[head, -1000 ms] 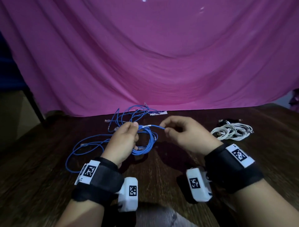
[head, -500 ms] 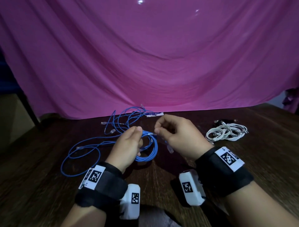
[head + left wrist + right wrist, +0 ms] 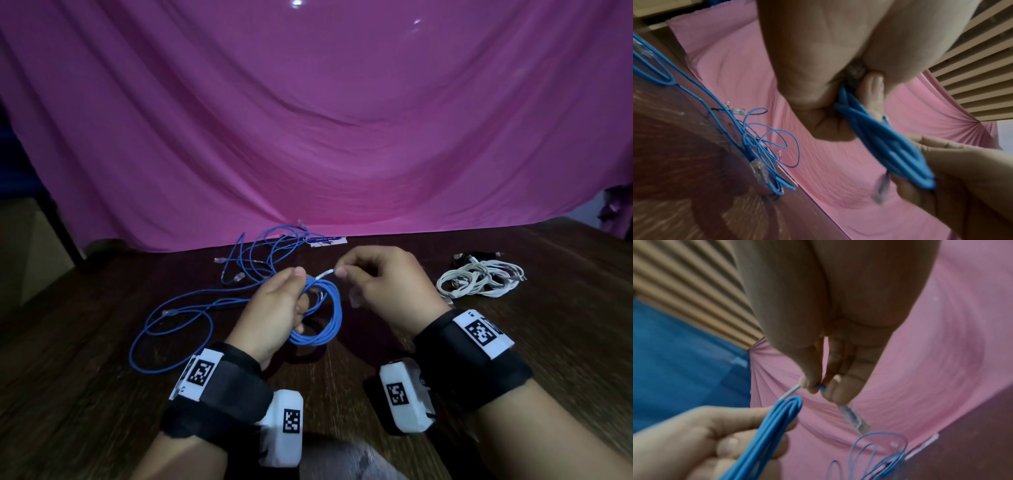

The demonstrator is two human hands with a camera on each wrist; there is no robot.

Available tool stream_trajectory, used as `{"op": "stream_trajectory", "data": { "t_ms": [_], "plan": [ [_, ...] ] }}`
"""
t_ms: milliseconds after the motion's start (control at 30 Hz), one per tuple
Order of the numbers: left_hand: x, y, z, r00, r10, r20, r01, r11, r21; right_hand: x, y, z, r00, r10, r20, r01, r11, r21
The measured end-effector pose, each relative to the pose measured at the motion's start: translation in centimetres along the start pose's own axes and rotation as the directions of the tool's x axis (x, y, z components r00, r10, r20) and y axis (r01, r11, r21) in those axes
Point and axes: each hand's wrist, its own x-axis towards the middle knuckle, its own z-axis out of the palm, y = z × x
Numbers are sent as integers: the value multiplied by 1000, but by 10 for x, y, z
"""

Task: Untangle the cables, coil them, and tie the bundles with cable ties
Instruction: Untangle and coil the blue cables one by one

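Observation:
My left hand [image 3: 300, 290] grips a small coil of blue network cable [image 3: 330, 315] just above the dark wooden table [image 3: 342, 394]. My right hand [image 3: 341, 272] pinches the tail of that same cable beside a short white sleeve [image 3: 325, 274]. A clear plug [image 3: 354, 297] dangles under it. In the right wrist view, thumb and fingers [image 3: 835, 391] pinch the blue tail, with the plug [image 3: 853, 418] hanging below and the coil [image 3: 774, 423] in the left hand [image 3: 711, 439]. The left wrist view shows the coil [image 3: 879, 138] running from my left hand [image 3: 818, 81] to the right hand [image 3: 962, 178].
More loose blue cables [image 3: 191, 308] with clear plugs lie tangled left and behind the hands [image 3: 267, 253]. A white cable bundle [image 3: 479, 281] and a black cable [image 3: 476, 256] lie at the right. A white card [image 3: 325, 241] lies by the pink cloth backdrop [image 3: 308, 137].
My right hand brought the cable tail in close to the left hand, then drew it out a little to the right. The plug now dangles below it. The left hand kept its grip.

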Motion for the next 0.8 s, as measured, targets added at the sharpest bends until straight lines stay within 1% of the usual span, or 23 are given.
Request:
{"op": "stream_trajectory", "data": {
  "t_ms": [33,67,133,200,233,267,300,333,400,500,533,600,667,700,733,800],
  "plan": [
    [-2,2,3,1000,2,28,-2,1000,-11,0,-1,2,999,51,-11,-49,990,131],
    [-5,3,7,999,14,49,-13,1000,-21,0,-3,4,994,107,-7,-101,957,272],
    [-8,6,12,996,55,68,-53,998,-31,-1,-7,7,976,214,46,-209,843,495],
    [-8,7,15,994,96,55,-94,995,-25,-4,-11,9,940,310,143,-330,720,610],
    [-8,7,16,993,113,37,-112,994,-14,-4,-12,9,918,347,194,-387,669,635],
    [-7,6,17,991,130,12,-130,991,4,-5,-14,10,897,374,236,-433,633,642],
    [-6,5,17,988,152,-21,-151,988,27,-5,-14,10,881,392,266,-466,617,634],
    [-5,4,16,983,176,-60,-173,984,52,-4,-15,9,869,402,290,-491,620,612],
    [-1,1,14,966,215,-144,-205,976,78,-4,-17,9,858,400,322,-514,656,553],
    [3,1,9,939,249,-236,-232,968,100,-5,-18,13,860,364,357,-506,698,506],
    [4,1,7,932,257,-258,-238,966,102,-6,-18,15,865,350,360,-493,729,475],
    [5,2,6,930,242,-277,-232,970,69,-9,-19,19,890,309,335,-425,829,364],
    [6,2,6,940,216,-263,-218,976,20,-10,-17,19,930,260,261,-322,918,232],
    [5,2,7,944,211,-253,-216,976,9,-9,-16,18,955,214,207,-256,945,203],
    [5,2,8,946,210,-247,-215,977,8,-10,-16,17,973,173,154,-204,954,218],
    [4,3,11,952,199,-234,-204,979,2,-10,-18,17,992,69,109,-90,974,206]
  ]
}}
